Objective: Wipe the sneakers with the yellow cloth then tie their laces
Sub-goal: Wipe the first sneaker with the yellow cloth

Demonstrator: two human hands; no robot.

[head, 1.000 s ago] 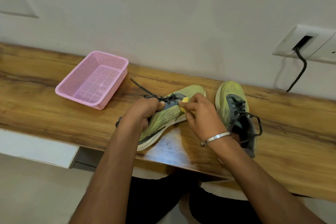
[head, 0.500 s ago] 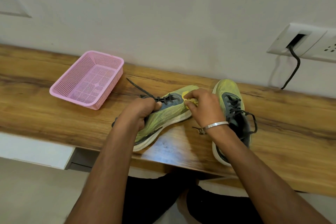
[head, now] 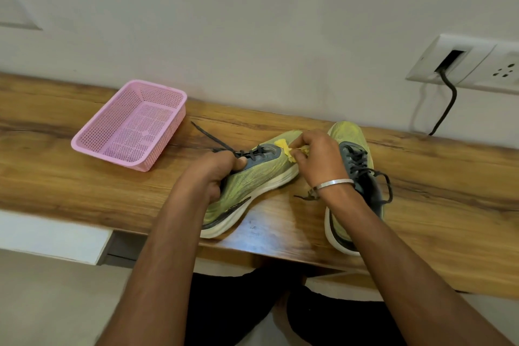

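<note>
Two yellow-green sneakers with grey tongues and dark laces are on the wooden shelf (head: 421, 191). The left sneaker (head: 252, 180) is tilted onto its side, toe pointing to the back right. My left hand (head: 210, 174) grips it around the collar, thumb on the tongue. My right hand (head: 317, 160) pinches a bunched yellow cloth (head: 285, 149) against that sneaker's toe area. The right sneaker (head: 356, 174) stands upright behind my right wrist, its laces loose. One untied lace (head: 207, 135) trails from the left sneaker toward the basket.
A pink mesh basket (head: 132, 123) with nothing in it sits on the shelf at the left. A white wall socket (head: 463, 64) with a black cable (head: 446, 104) hangs at the right. The shelf's front edge runs just under the sneakers' heels.
My right hand with the cloth has slid along the left sneaker from beside the tongue toward the toe. My left hand keeps its grip.
</note>
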